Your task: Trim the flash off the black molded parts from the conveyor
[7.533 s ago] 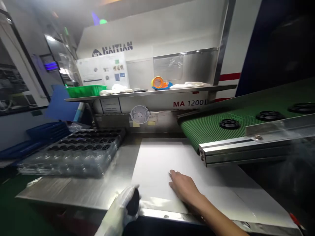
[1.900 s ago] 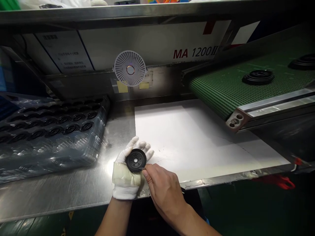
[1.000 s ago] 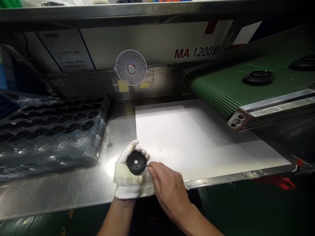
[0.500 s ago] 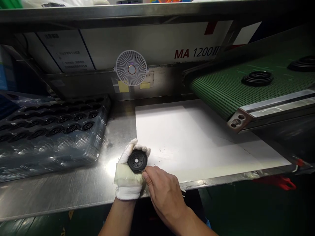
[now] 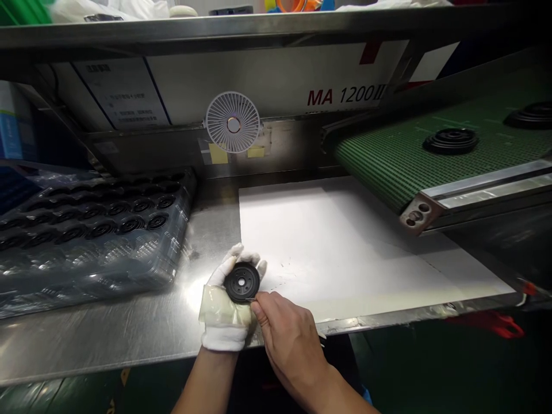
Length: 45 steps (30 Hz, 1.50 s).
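My left hand (image 5: 226, 305), in a white glove with a yellowish film band across the palm, is closed round a black round part (image 5: 242, 282). The part faces up, with a hole in its centre and smaller holes round it. My right hand (image 5: 287, 325) is bare and pinches a thin tool (image 5: 252, 299). Only its narrow metal-looking tip shows, at the lower edge of the black part; my fingers hide most of it, so its exact kind cannot be made out.
At left stands a clear plastic tray (image 5: 166, 261) with several black round parts in its pockets. A white sheet (image 5: 302, 230) covers part of the metal bench (image 5: 107, 339). At right a green conveyor belt (image 5: 388, 155) carries two black ringed parts (image 5: 451, 141). A small fan (image 5: 233, 122) is at the back.
The whole view has shifted slightly as my head moved. Both hands keep nearly the same grip, with the tool tip still at the part's lower edge.
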Tool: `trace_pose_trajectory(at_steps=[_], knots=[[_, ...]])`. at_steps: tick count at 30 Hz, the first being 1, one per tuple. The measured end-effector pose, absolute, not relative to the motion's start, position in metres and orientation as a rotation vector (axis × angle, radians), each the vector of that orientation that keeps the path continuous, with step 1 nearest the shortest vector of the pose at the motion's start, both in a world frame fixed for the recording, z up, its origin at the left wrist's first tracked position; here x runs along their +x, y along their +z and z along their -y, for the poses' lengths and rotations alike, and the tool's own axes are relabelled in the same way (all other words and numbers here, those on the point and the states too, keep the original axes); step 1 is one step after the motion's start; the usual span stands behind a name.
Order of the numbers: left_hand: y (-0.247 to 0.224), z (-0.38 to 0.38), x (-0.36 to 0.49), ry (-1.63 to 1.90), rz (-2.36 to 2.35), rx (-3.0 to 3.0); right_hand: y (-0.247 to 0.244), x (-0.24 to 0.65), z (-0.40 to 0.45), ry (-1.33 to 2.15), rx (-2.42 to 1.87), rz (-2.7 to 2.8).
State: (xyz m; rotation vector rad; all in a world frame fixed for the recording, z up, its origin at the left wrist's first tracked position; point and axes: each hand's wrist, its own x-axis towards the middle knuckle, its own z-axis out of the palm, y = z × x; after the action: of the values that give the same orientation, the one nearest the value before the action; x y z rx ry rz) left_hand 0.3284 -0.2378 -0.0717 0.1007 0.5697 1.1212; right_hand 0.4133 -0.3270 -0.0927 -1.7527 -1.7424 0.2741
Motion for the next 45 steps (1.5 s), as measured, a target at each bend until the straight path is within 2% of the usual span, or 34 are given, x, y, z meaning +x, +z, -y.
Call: trace_pose_trajectory(at_steps=[3,13,19,27,33,39,42,45], knots=[[-0.069,0.239,0.322,0.989,-0.518,0.170,-0.091,0.418,0.327,0.285,-1.744,1.719],[-0.071,0.235,0.333,1.129,-0.566,0.051,-0.094,0.412,0.329,0.267,-1.751,1.727],[-0.072,0.240,0.320,0.918,-0.504,0.211,-0.097,0.421,0.329,0.265,-1.755,1.684],[-0.076,0.237,0.334,1.135,-0.601,0.087,-0.100,0.409,0.330,0.278,-1.754,1.700],[-0.073,0.238,0.323,0.910,-0.544,0.198,-0.101,0.417,0.330,0.268,-1.762,1.686],[-0.075,0.234,0.326,1.072,-0.594,0.093,-0.103,0.409,0.333,0.278,-1.744,1.716],[-0.077,0.232,0.326,1.106,-0.563,0.087,-0.098,0.408,0.336,0.402,-1.694,1.680],[-0.078,0.231,0.322,1.124,-0.535,0.102,-0.090,0.415,0.338,0.669,-1.638,1.520]])
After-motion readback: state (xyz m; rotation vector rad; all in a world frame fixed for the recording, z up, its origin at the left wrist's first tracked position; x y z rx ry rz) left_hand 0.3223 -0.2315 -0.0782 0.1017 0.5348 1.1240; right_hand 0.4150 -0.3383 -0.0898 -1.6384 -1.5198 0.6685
